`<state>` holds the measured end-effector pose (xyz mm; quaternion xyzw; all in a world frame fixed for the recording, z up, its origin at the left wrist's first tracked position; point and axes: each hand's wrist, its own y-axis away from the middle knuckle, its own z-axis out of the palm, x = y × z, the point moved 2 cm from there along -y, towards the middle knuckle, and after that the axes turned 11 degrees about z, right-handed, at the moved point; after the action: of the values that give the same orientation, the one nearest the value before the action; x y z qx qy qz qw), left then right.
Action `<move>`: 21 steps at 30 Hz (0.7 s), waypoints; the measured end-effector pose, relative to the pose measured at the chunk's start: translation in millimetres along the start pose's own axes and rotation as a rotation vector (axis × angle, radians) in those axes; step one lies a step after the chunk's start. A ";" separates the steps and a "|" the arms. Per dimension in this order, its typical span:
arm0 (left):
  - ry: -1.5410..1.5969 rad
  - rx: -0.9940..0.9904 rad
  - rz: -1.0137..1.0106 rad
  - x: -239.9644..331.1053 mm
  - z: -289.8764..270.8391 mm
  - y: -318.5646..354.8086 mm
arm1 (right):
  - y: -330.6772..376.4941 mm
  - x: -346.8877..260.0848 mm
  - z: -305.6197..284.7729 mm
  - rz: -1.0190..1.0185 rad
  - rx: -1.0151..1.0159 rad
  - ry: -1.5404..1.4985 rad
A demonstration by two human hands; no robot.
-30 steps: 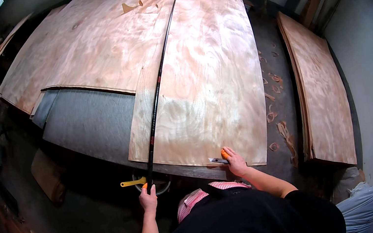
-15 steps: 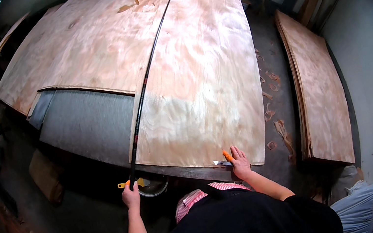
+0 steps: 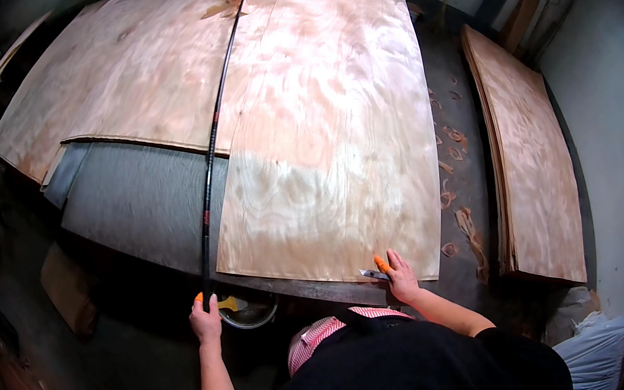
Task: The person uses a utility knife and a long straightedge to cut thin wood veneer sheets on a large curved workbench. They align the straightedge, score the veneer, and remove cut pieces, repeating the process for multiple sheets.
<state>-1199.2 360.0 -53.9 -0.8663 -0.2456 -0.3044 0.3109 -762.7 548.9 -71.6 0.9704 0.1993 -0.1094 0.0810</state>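
My left hand (image 3: 204,318) is closed round the near end of a long black pole (image 3: 211,158), which slants away across the pale wood veneer sheet (image 3: 318,135). Far off, the pole touches a torn veneer scrap (image 3: 226,3) whose one piece sticks up. My right hand (image 3: 402,278) lies at the sheet's near right edge with a utility knife (image 3: 374,274) in it, the blade pointing left. Orange covers sit on a finger of each hand.
A dark grey board (image 3: 142,200) shows left of the sheet. Another veneer stack (image 3: 535,156) stands at the right, by the wall. Curled wood shavings (image 3: 468,226) litter the floor between. Below the near edge is a round metal rim (image 3: 255,322) with something yellow.
My left hand and the pole have shifted left, off the sheet's near left edge. At the far end the scrap has moved and partly lifted. My right hand has barely moved.
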 end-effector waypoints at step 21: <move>0.604 -0.584 -0.554 72.8 102.1 117.9 | -88.2 -92.3 -9.3 -0.114 -0.123 -0.349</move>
<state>-1037.9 366.5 -113.7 -0.6927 -0.2697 -0.6686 0.0200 -879.5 596.8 -50.1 0.9171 0.2431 -0.2682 0.1672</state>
